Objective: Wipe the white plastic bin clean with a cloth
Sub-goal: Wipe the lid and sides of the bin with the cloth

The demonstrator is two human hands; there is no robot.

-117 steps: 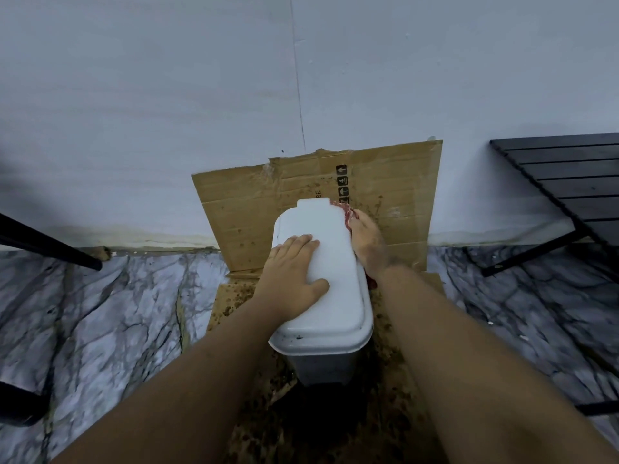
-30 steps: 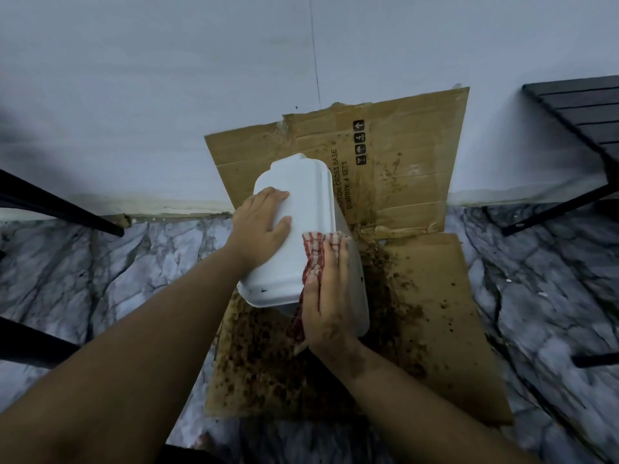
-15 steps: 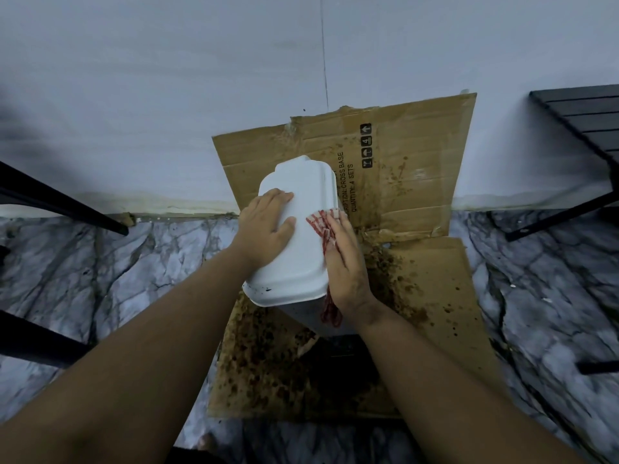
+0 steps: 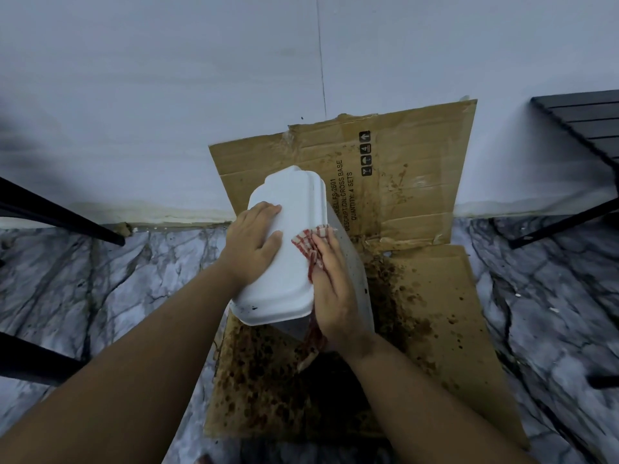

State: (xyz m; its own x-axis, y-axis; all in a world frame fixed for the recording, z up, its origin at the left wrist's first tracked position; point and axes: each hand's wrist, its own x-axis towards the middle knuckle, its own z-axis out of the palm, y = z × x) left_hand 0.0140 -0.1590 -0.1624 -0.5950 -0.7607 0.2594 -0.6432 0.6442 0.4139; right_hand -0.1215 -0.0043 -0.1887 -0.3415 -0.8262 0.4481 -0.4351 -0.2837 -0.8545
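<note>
The white plastic bin (image 4: 291,209) stands tilted to the left on stained cardboard, its lid closed. My left hand (image 4: 253,241) lies flat on the left of the lid, fingers spread, steadying it. My right hand (image 4: 331,286) presses a red-and-white checked cloth (image 4: 306,244) against the bin's right edge and side wall. Most of the cloth is hidden under that hand; a corner shows above the fingers and another end hangs below the wrist (image 4: 313,339).
Brown cardboard (image 4: 435,329) with dark splatters covers the marble floor (image 4: 83,296) and leans up the white wall (image 4: 167,95). A black slatted table (image 4: 586,125) stands at the right. Black furniture legs (image 4: 60,216) cross the left side.
My right hand with the cloth slid up from the lid's near end to the bin's right edge. The bin leans a bit more to the left. My left hand stays on the lid.
</note>
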